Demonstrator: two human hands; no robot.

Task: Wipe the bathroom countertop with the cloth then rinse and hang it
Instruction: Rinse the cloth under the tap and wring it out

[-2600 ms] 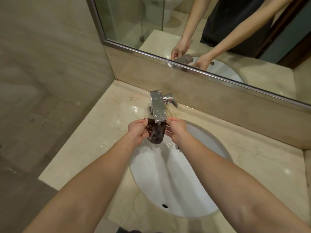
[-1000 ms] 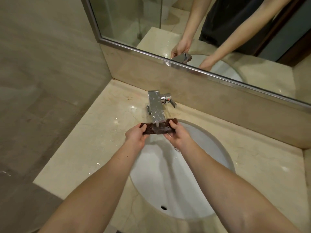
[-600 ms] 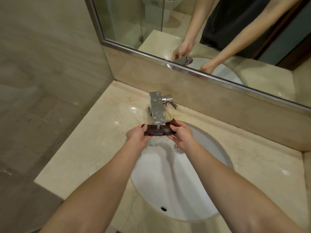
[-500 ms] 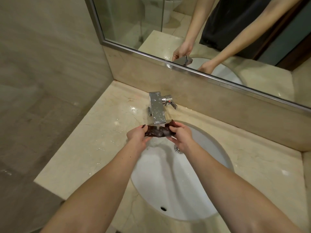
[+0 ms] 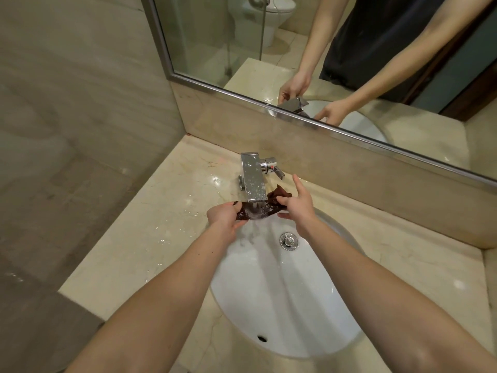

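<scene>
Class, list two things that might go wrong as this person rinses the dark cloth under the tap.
Water striking the cloth stretched under the faucet may splash onto the countertop, already dotted with droplets. The right hand only pinches its end, so the cloth might slip into the sink.

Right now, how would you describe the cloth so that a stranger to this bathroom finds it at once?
Find the white oval sink in the beige marble countertop, then the square chrome faucet at its far rim. Under the spout, held between the left hand and the right hand, is the cloth: small, wet and dark brown against pale stone and porcelain.
</scene>
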